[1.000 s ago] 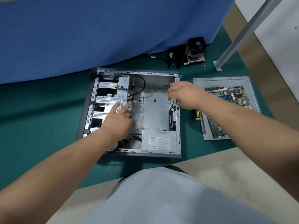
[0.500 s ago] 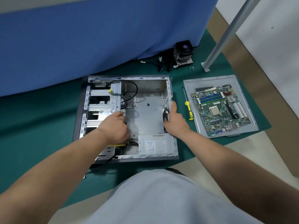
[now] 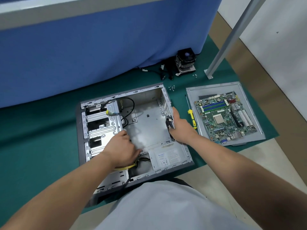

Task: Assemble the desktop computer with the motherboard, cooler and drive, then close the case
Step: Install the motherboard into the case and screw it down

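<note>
**Both hands on the open case**

The case [image 3: 146, 117] lies open on its side on the green mat [image 3: 41, 130], and both hands are at it. The left hand [image 3: 123, 148] reaches inside near the drive cage [image 3: 101, 123], fingers curled downward at the case floor; whether they hold anything cannot be told, as the back of the hand hides them. Yellow cables [image 3: 126, 166] run just under its wrist. The right hand [image 3: 180, 128] grips the case's rear wall, thumb pointing up along the edge and fingers wrapped over it, beside the rear fan.

The power supply [image 3: 167, 157] sits in the case between the two forearms. Just right of the right hand lies a yellow-handled screwdriver [image 3: 191, 116], and beyond that the motherboard [image 3: 226, 116] rests on the removed side panel [image 3: 249, 130], well apart from the case. Farther off, ahead of the right hand, the cooler [image 3: 186, 61] stands at the foot of the blue cloth [image 3: 99, 47], with loose black cables [image 3: 164, 73] to its left. A few small screws [image 3: 171, 87] lie near the case's far corner.
</note>
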`<state>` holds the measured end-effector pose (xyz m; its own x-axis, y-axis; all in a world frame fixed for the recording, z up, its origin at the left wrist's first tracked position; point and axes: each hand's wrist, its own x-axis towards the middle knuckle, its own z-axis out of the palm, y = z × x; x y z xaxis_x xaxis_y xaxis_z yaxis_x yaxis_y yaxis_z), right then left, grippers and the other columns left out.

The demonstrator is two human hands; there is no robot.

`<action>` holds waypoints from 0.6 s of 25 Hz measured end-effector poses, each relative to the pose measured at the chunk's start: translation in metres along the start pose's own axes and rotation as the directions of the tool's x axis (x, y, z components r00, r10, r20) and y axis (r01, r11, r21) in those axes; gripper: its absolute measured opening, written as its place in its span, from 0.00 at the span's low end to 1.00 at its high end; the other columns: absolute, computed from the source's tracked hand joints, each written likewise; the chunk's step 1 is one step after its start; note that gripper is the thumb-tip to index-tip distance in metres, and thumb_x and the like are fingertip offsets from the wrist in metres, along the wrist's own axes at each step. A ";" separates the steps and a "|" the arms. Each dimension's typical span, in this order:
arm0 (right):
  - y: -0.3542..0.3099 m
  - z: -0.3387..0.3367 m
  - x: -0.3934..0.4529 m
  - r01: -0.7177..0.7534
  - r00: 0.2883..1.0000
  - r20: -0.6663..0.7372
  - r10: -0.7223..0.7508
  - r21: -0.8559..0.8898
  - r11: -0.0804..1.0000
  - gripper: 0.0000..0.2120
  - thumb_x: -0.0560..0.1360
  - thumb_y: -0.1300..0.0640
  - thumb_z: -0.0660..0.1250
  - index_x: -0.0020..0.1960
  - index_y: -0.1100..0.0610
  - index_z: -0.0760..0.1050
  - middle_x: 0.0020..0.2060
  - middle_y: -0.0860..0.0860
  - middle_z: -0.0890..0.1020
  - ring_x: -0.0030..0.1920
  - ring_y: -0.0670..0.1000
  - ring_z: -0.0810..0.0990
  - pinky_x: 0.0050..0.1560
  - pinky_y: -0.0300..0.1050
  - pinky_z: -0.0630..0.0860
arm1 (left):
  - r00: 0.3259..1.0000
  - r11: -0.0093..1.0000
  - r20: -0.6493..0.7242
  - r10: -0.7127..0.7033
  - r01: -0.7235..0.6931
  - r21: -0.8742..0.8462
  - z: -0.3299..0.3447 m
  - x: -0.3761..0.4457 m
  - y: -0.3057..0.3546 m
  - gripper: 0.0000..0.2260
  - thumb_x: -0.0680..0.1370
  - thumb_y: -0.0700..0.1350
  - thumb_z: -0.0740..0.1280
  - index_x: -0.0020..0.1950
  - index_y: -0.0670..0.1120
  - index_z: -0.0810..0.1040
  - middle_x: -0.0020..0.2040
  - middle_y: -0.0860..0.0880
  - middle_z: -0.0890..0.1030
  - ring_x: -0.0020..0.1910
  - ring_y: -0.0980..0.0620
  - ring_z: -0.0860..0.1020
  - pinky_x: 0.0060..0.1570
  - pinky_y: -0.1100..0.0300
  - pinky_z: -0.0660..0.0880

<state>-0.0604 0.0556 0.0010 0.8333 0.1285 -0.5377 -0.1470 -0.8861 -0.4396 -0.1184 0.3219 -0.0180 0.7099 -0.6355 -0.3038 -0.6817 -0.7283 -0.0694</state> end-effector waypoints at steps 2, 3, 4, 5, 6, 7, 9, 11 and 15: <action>0.003 -0.001 -0.003 0.012 1.000 0.026 -0.012 -0.023 1.000 0.45 0.79 0.60 0.63 0.81 0.47 0.33 0.37 0.52 0.79 0.35 0.54 0.81 0.37 0.54 0.82 | 1.000 1.000 -0.021 0.001 -0.001 -0.017 0.001 -0.001 0.010 0.26 0.82 0.57 0.40 0.50 0.52 0.78 0.45 0.52 0.84 0.52 0.49 0.80 0.67 0.48 0.65; 0.005 -0.001 -0.005 0.011 1.000 0.028 -0.010 -0.034 0.999 0.45 0.80 0.60 0.63 0.81 0.47 0.33 0.37 0.52 0.79 0.34 0.54 0.80 0.35 0.53 0.81 | 1.000 1.000 -0.029 -0.002 0.001 -0.023 0.002 -0.002 0.012 0.26 0.82 0.57 0.41 0.48 0.52 0.78 0.44 0.51 0.83 0.51 0.48 0.80 0.66 0.48 0.65; 0.006 0.000 -0.006 0.005 1.000 0.023 -0.004 -0.042 0.999 0.45 0.80 0.60 0.62 0.81 0.48 0.33 0.37 0.51 0.79 0.34 0.53 0.80 0.33 0.50 0.78 | 0.999 1.000 -0.045 -0.004 0.003 -0.029 0.003 -0.003 0.013 0.26 0.82 0.57 0.42 0.46 0.52 0.78 0.42 0.51 0.83 0.48 0.48 0.80 0.65 0.48 0.66; 0.006 0.002 -0.007 0.000 1.000 0.019 0.001 -0.044 0.999 0.44 0.80 0.60 0.62 0.81 0.49 0.33 0.37 0.51 0.79 0.34 0.53 0.79 0.31 0.48 0.76 | 0.998 0.999 -0.066 -0.003 0.001 -0.032 0.002 -0.003 0.012 0.25 0.82 0.57 0.44 0.43 0.51 0.78 0.40 0.51 0.83 0.46 0.48 0.81 0.63 0.48 0.68; 0.007 0.004 -0.007 -0.003 1.000 0.022 0.004 -0.040 0.999 0.44 0.80 0.61 0.62 0.82 0.49 0.33 0.38 0.51 0.79 0.34 0.52 0.79 0.30 0.47 0.75 | 0.995 1.000 -0.097 0.007 -0.009 -0.024 0.002 -0.003 0.010 0.23 0.81 0.57 0.47 0.41 0.51 0.78 0.38 0.51 0.82 0.44 0.48 0.80 0.61 0.49 0.69; 0.007 0.006 -0.008 -0.002 1.000 0.029 0.003 -0.035 0.999 0.44 0.79 0.61 0.62 0.81 0.49 0.33 0.40 0.51 0.80 0.35 0.52 0.79 0.31 0.47 0.75 | 0.989 1.000 -0.144 0.020 -0.020 0.003 0.003 -0.004 0.009 0.20 0.80 0.56 0.52 0.38 0.52 0.78 0.35 0.52 0.81 0.41 0.49 0.80 0.58 0.50 0.70; 0.009 0.009 -0.010 0.008 0.999 0.033 -0.006 -0.038 0.999 0.44 0.80 0.60 0.61 0.81 0.49 0.33 0.45 0.54 0.81 0.38 0.53 0.79 0.36 0.48 0.76 | 0.970 0.998 -0.240 0.036 -0.023 0.056 0.003 -0.006 0.008 0.17 0.77 0.55 0.59 0.32 0.51 0.76 0.28 0.53 0.77 0.35 0.50 0.78 0.54 0.53 0.67; 0.009 0.009 -0.010 0.020 0.999 0.033 -0.019 -0.031 0.999 0.44 0.80 0.60 0.61 0.81 0.49 0.32 0.45 0.54 0.80 0.37 0.53 0.79 0.37 0.48 0.75 | 0.964 0.998 -0.263 0.045 -0.033 0.048 0.005 -0.007 0.006 0.16 0.76 0.54 0.62 0.29 0.51 0.75 0.26 0.54 0.74 0.33 0.50 0.77 0.52 0.53 0.66; 0.007 0.011 -0.011 0.026 0.999 0.042 -0.025 -0.014 1.000 0.43 0.80 0.61 0.60 0.81 0.49 0.33 0.44 0.53 0.80 0.38 0.54 0.79 0.38 0.50 0.78 | 0.965 0.998 -0.253 0.065 -0.069 -0.007 0.007 -0.007 0.000 0.16 0.76 0.53 0.62 0.28 0.51 0.72 0.26 0.54 0.73 0.32 0.50 0.76 0.49 0.53 0.74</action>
<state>-0.0768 0.0526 -0.0040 0.8135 0.1696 -0.5562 -0.1179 -0.8886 -0.4433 -0.1247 0.3279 -0.0225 0.6856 -0.7257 -0.0575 -0.7280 -0.6844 -0.0413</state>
